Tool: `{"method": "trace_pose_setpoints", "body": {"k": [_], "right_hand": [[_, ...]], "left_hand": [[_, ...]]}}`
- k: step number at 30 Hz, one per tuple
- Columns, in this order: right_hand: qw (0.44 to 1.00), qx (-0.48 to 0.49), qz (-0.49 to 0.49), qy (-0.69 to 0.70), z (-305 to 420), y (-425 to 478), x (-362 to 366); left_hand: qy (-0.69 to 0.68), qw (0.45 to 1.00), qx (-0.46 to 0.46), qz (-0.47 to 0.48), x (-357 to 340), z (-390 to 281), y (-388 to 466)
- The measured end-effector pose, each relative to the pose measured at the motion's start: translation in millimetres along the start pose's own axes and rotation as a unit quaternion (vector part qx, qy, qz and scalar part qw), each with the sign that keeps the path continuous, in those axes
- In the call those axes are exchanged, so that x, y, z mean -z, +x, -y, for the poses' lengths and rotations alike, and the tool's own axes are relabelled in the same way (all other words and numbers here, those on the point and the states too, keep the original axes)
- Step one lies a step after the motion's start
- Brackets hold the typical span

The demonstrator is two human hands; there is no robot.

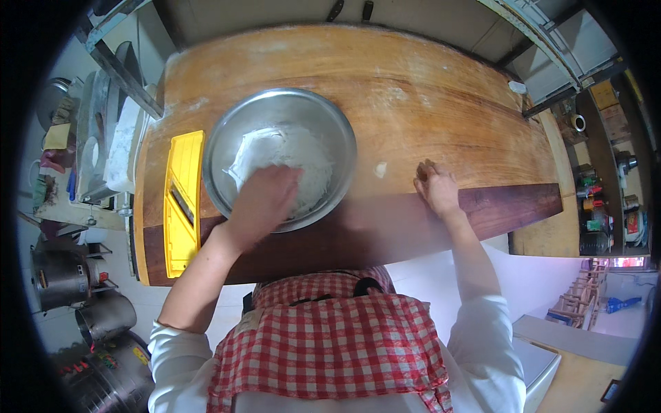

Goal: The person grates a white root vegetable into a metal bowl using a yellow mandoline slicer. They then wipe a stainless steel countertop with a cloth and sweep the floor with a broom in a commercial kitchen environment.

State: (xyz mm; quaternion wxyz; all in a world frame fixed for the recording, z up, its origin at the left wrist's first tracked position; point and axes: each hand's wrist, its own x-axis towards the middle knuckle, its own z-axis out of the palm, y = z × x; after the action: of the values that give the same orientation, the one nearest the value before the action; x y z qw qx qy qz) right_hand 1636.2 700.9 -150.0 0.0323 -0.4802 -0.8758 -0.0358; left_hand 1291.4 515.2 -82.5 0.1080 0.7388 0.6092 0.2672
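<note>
A wide stainless steel bowl [222,139] stands on the wooden table, holding a layer of white flour-like powder [310,155]. Over its near part is my left hand [268,199], blurred, with the fingers bent down toward the powder. Whether it grips anything is hidden. Further right, my right hand [438,187] is over the table's dark front strip, its fingers curled and their tips whitish; I cannot tell what, if anything, they hold. Just left of that hand lies a small pale scrap [380,170], seemingly dough. A yellow mandoline slicer [183,206] lies left of the bowl.
White dust marks the wooden table top [439,103]. Metal shelf posts [126,77] rise at its back corners. Two dark handles [335,10] show at the back edge. Metal pots [106,315] stand lower left; a shelf with jars [594,206] is on the right.
</note>
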Motion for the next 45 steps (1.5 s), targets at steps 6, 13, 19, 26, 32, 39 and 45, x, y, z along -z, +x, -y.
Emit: {"method": "trace_pose_setpoints", "body": {"k": [6, 13, 19, 26, 32, 39, 45], "right_hand": [[0.987, 0.015, 0.115, -0.111, 9, 41, -4], [0.941, 0.18, -0.065, 0.277, 109, 74, 99], [0.934, 0.226, -0.004, 0.275, 106, 93, 96], [0.96, 0.273, 0.0, -0.065, 79, 34, 13], [0.963, 0.234, 0.007, -0.132, 68, 26, -3], [0.986, 0.137, -0.074, -0.06, 56, 19, -16], [0.781, -0.134, 0.119, 0.598, 13, 16, 10]], "left_hand": [[-0.041, 0.97, 0.081, 0.226, 0, 38, -19], [-0.064, 0.997, 0.054, 0.003, 36, 23, -45], [0.115, 0.981, 0.121, 0.102, 36, 24, -60], [0.056, 0.977, 0.1, 0.177, 29, 8, -61], [-0.148, 0.872, 0.372, -0.28, 36, 36, -70], [-0.696, 0.484, 0.502, -0.173, -34, 14, -53], [-0.696, 0.539, 0.453, -0.144, -27, 26, -36]]}}
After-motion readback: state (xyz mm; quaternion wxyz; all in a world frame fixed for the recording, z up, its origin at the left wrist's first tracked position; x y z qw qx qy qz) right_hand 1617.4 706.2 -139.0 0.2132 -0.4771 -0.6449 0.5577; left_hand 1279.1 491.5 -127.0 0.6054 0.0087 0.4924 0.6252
